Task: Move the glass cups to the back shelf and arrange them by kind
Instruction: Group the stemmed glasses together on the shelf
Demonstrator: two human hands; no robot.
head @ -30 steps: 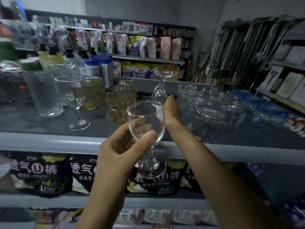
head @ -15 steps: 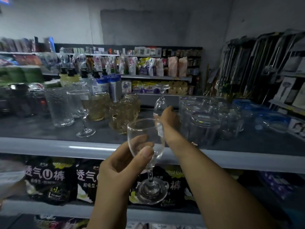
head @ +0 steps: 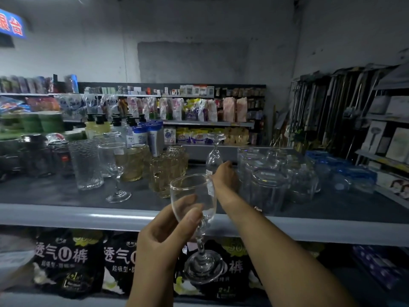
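Observation:
My left hand (head: pixel 163 238) is shut on a clear wine glass (head: pixel 194 196), held upright by its bowl in front of the shelf edge. My right hand (head: pixel 224 176) reaches over the grey shelf (head: pixel 66 214) and wraps the lower bowl of an upside-down wine glass (head: pixel 214 151) standing at the back. Another wine glass (head: pixel 115 165) stands upright at the left, next to a textured tumbler (head: pixel 86 162). Amber glasses (head: pixel 166 171) sit in the middle. Clear mugs (head: pixel 267 187) stand upside down at the right.
Pump bottles and blue-capped bottles (head: pixel 141 134) stand behind the glasses. Blue plastic containers (head: pixel 345 171) lie at the far right of the shelf. Black packages (head: pixel 66 260) fill the shelf below. Dark jars (head: pixel 37 156) stand at the far left.
The view has tilted upward, so the shelf sits lower in frame. My right hand has reached a little further back to the upside-down wine glass. The left hand keeps its glass.

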